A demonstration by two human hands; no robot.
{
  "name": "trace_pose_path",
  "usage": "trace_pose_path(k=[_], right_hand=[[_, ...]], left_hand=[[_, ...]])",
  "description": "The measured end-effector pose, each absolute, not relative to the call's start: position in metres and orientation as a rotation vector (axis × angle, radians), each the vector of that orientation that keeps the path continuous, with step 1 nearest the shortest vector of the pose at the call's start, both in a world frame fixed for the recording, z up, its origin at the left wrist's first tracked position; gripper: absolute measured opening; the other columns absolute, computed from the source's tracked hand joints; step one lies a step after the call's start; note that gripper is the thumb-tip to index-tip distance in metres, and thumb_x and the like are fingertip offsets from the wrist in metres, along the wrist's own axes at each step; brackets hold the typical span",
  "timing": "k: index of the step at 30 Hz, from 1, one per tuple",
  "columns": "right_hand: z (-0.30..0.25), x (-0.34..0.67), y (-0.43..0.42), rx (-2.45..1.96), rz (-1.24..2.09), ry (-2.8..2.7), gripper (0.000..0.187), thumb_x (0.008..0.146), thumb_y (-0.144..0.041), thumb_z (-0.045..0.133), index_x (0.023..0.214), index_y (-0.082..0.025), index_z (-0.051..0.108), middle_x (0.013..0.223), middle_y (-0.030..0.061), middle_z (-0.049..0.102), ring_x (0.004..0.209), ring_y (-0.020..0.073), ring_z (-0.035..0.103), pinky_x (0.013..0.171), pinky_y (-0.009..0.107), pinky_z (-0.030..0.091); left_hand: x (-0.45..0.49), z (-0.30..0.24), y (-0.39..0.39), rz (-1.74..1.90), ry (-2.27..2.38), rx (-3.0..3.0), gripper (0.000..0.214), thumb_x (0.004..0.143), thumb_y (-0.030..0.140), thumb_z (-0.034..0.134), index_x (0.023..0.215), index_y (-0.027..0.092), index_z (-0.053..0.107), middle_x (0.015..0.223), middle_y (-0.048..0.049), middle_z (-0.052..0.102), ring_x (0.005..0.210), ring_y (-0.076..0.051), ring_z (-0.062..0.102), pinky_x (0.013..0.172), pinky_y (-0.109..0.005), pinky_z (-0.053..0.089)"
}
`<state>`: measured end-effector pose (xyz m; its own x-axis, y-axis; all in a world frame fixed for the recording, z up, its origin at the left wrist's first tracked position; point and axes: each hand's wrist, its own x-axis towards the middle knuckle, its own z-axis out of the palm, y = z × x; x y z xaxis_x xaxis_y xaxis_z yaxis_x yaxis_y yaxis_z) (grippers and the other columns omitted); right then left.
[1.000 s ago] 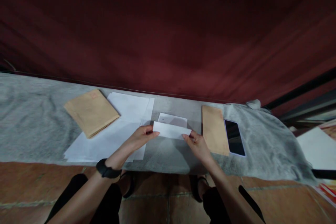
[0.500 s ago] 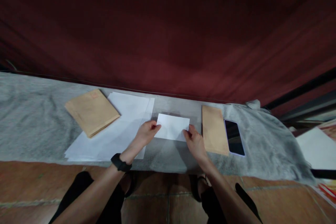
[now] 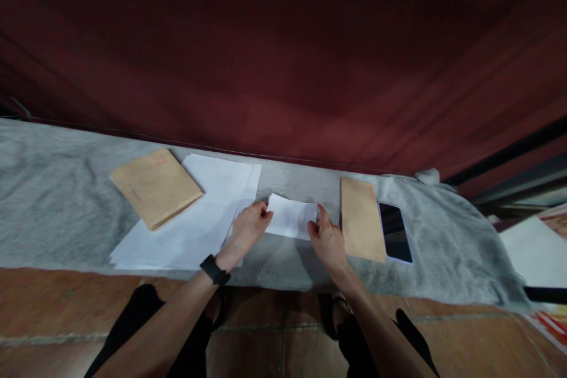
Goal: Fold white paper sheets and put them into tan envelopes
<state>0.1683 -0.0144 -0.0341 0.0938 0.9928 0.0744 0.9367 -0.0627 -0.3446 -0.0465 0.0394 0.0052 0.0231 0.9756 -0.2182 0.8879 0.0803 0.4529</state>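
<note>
A folded sheet of white paper [image 3: 291, 218] is held between my two hands, low over the grey cloth [image 3: 283, 260]. My left hand [image 3: 250, 225], with a black band on its wrist, pinches the paper's left edge. At the right edge, my right hand [image 3: 328, 239] grips it between thumb and fingers. Left of the folded paper lies a stack of large white sheets [image 3: 208, 212], partly under my left hand and forearm. A stack of brown envelopes [image 3: 157, 186] overlaps those sheets. Just right of my right hand lies a single brown envelope pile [image 3: 363, 221].
A phone [image 3: 396, 233] with a dark screen lies beside the right-hand envelope. Behind the cloth-covered surface hangs a dark red curtain [image 3: 283, 82]. White paper [image 3: 538, 251] shows at the far right, past the cloth's end. Below is a tiled floor [image 3: 248, 348].
My left hand has shifted slightly right, and the folded paper now looks a little narrower and bowed, with layered edges at its upper left. My right hand stays nearly in place.
</note>
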Motion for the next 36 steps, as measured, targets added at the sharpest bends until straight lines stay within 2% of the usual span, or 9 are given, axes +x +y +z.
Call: trace_pose_path(k=[6, 13, 18, 23, 29, 33, 36], right_hand=[[-0.036, 0.168, -0.016, -2.06, 0.196, -1.944, 0.047, 0.099, -0.024, 0.046, 0.144, -0.012, 0.042, 0.099, 0.0121, 0.076, 0.093, 0.0249, 0.072, 0.088, 0.036, 0.048], [-0.034, 0.163, -0.016, -2.088, 0.134, -1.969, 0.042, 0.099, -0.024, 0.047, 0.141, -0.014, 0.047, 0.101, 0.012, 0.076, 0.095, 0.0259, 0.072, 0.091, 0.038, 0.043], [-0.033, 0.161, -0.016, -2.053, 0.051, -2.004, 0.035, 0.099, -0.023, 0.047, 0.133, -0.014, 0.055, 0.102, 0.0129, 0.074, 0.095, 0.0256, 0.069, 0.089, 0.039, 0.044], [-0.03, 0.159, -0.017, -2.025, -0.073, -2.032, 0.032, 0.098, -0.022, 0.049, 0.127, -0.015, 0.061, 0.11, 0.0156, 0.07, 0.101, 0.0292, 0.064, 0.09, 0.045, 0.046], [-0.037, 0.14, -0.015, -1.671, 0.097, -2.033, 0.044, 0.099, -0.02, 0.039, 0.142, -0.017, 0.05, 0.141, 0.0155, 0.055, 0.129, 0.0268, 0.051, 0.105, 0.047, 0.046], [-0.048, 0.127, -0.015, -1.67, 0.101, -2.11, 0.052, 0.101, -0.028, 0.039, 0.15, -0.01, 0.039, 0.156, 0.0178, 0.041, 0.145, 0.0284, 0.037, 0.114, 0.049, 0.039], [-0.057, 0.124, -0.018, -1.753, 0.037, -2.138, 0.056, 0.102, -0.031, 0.039, 0.152, -0.006, 0.035, 0.158, 0.0194, 0.035, 0.147, 0.0301, 0.034, 0.117, 0.05, 0.034]], left_hand=[[-0.04, 0.009, 0.037, 0.118, 1.981, 1.892, 0.021, 0.093, 0.034, 0.049, 0.096, 0.022, 0.066, 0.086, -0.0058, 0.074, 0.082, -0.022, 0.069, 0.064, -0.027, 0.041], [-0.038, 0.006, 0.037, 0.063, 2.014, 1.949, 0.025, 0.096, 0.035, 0.045, 0.101, 0.021, 0.066, 0.094, -0.0097, 0.075, 0.087, -0.024, 0.071, 0.069, -0.029, 0.046], [-0.036, 0.005, 0.036, 0.041, 2.032, 1.965, 0.028, 0.097, 0.035, 0.042, 0.105, 0.021, 0.065, 0.096, -0.0113, 0.075, 0.089, -0.024, 0.072, 0.073, -0.031, 0.048], [-0.034, 0.004, 0.036, 0.016, 2.05, 1.982, 0.029, 0.098, 0.035, 0.041, 0.108, 0.02, 0.064, 0.097, -0.0128, 0.075, 0.09, -0.026, 0.072, 0.074, -0.032, 0.049], [-0.033, 0.001, 0.036, 0.023, 2.035, 2.007, 0.029, 0.098, 0.033, 0.042, 0.114, 0.019, 0.063, 0.095, -0.0126, 0.075, 0.092, -0.026, 0.072, 0.074, -0.032, 0.05], [-0.033, -0.001, 0.034, 0.028, 2.026, 2.066, 0.032, 0.1, 0.031, 0.04, 0.118, 0.016, 0.062, 0.096, -0.0148, 0.075, 0.093, -0.028, 0.072, 0.074, -0.034, 0.051], [-0.033, -0.002, 0.031, 0.059, 2.019, 2.106, 0.036, 0.101, 0.03, 0.037, 0.124, 0.014, 0.059, 0.095, -0.0167, 0.074, 0.092, -0.029, 0.073, 0.072, -0.035, 0.051]])
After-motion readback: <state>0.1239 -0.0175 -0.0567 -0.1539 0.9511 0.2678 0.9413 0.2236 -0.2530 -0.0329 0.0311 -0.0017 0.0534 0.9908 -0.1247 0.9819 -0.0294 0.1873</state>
